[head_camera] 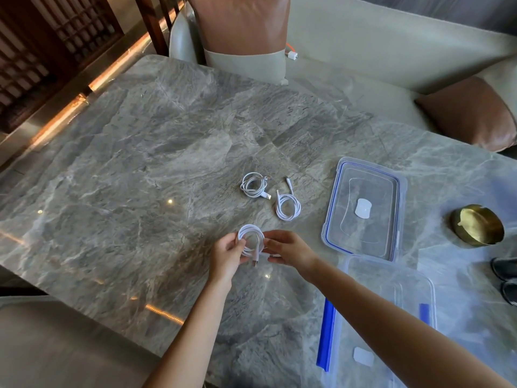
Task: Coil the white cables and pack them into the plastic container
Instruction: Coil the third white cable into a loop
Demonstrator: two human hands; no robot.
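A coiled white cable (251, 238) hangs just above the marble table, held between both hands. My left hand (227, 257) grips its left side and my right hand (291, 250) pinches its right side near the plug end. Two more coiled white cables lie flat further back: one (254, 186) with a USB plug, the other (288, 207) to its right with a loose tail. The clear plastic container (333, 217) with a blue seal sits empty to the right. Its clear lid (430, 287) with blue clips lies nearer me, partly under my right forearm.
A brass ashtray (477, 224) stands at the right of the grey marble table (140, 177). Chairs with brown cushions (240, 23) stand at the far side and far right. A white charger plug (292, 55) lies on the far seat. Dark shoes (505, 278) show at the right edge.
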